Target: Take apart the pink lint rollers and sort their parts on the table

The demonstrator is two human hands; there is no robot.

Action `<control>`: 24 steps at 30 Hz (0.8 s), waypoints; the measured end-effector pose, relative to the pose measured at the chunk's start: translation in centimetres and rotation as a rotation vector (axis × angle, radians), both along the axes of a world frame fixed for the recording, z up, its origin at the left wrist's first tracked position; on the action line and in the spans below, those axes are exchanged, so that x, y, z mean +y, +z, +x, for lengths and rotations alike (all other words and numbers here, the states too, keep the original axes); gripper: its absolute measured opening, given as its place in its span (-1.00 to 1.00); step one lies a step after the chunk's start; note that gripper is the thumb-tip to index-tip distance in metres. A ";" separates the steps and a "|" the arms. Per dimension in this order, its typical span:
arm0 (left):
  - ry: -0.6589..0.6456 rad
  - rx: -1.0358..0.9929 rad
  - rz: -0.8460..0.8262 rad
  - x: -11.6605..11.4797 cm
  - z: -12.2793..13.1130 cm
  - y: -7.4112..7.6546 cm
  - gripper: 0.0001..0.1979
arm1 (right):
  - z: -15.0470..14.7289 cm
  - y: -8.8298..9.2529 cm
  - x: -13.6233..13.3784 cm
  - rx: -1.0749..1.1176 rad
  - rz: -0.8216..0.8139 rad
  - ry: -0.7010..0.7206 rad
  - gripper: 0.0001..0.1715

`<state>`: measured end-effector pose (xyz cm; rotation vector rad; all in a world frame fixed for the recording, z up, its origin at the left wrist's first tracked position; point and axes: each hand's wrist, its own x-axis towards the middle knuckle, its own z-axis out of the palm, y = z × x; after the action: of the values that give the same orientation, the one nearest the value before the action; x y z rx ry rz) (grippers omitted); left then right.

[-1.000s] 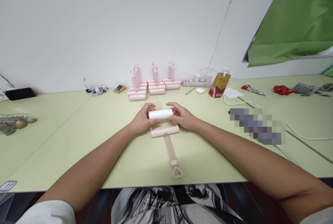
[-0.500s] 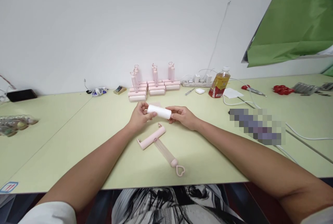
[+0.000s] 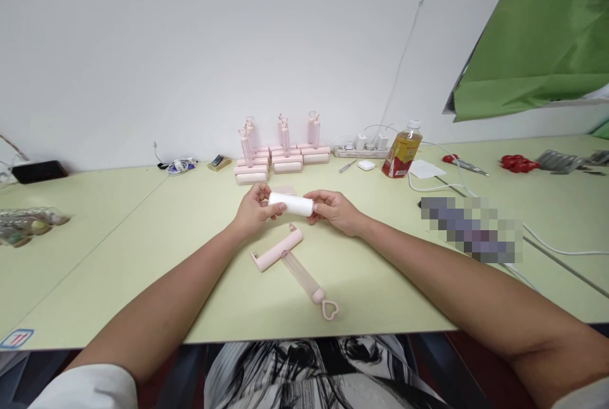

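A white paper roll is held level above the pale green table. My left hand pinches its left end and my right hand grips its right end, both closed on it. Just below them a pink lint-roller frame lies on the table without a roll, turned at an angle. Its clear pink handle runs toward me and ends in a heart-shaped loop.
Several pink lint rollers stand in rows at the back by the wall. To their right are a power strip, a yellow bottle, white cables, red-handled tools. A plastic bag lies far left.
The white roll came up out of the pink frame and is now held clear of it. The empty frame swung round on the table and now lies at an angle.
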<state>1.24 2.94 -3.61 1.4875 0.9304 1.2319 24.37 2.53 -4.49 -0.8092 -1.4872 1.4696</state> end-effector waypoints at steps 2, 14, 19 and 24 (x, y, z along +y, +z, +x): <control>-0.008 0.027 -0.006 -0.2 0.1 0.1 -0.40 | 0.0 0.0 0.1 -0.008 -0.004 -0.025 -0.68; 0.207 0.844 0.043 -0.7 -0.3 0.6 -0.50 | -0.3 -0.5 0.3 -0.252 0.155 -0.194 -0.46; 0.143 1.032 0.059 -0.5 -1.0 1.2 -0.50 | 0.1 -0.6 0.2 -0.562 0.424 -0.239 -0.47; 0.109 1.072 0.085 -0.4 -1.6 1.6 -0.56 | 0.2 -0.1 -0.2 -0.817 0.573 -0.193 -0.47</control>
<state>-0.34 2.52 -2.00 2.2209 1.6587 0.4618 24.53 2.36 -4.60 -1.2030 -2.1983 0.4925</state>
